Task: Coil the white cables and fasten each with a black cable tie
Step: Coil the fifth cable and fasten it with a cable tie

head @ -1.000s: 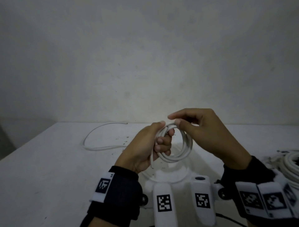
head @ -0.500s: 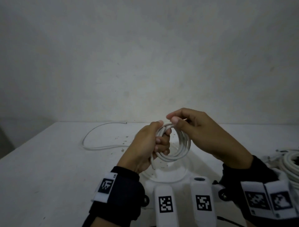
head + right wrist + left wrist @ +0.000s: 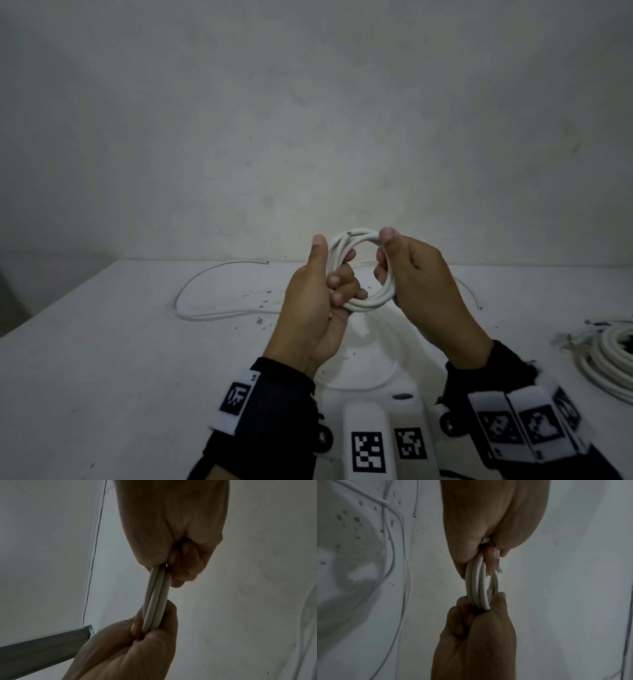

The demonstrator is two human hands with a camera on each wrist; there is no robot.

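A small coil of white cable [image 3: 368, 303] hangs upright above the table, held between both hands. My left hand [image 3: 330, 263] grips its left side, fingers curled through the loop and thumb pointing up. My right hand [image 3: 385, 253] pinches the upper right of the loop between thumb and fingers. In the left wrist view the coil [image 3: 478, 588] runs edge-on from my left hand [image 3: 477, 615] up to the right hand [image 3: 488, 527]. The right wrist view shows the same coil [image 3: 155, 599] between the right hand [image 3: 145, 632] and the left hand [image 3: 171, 534]. No black cable tie is in sight.
A loose white cable [image 3: 191, 308] curves across the white table [image 3: 102, 359] to the left. More coiled white cable [image 3: 609, 359] lies at the right edge. A white device with square markers [image 3: 373, 428] sits below my wrists. A plain wall stands close behind.
Both hands lifted the coil a little and turned it to face me. My right hand shifted from the top of the loop to its upper right. My left thumb straightened upward.
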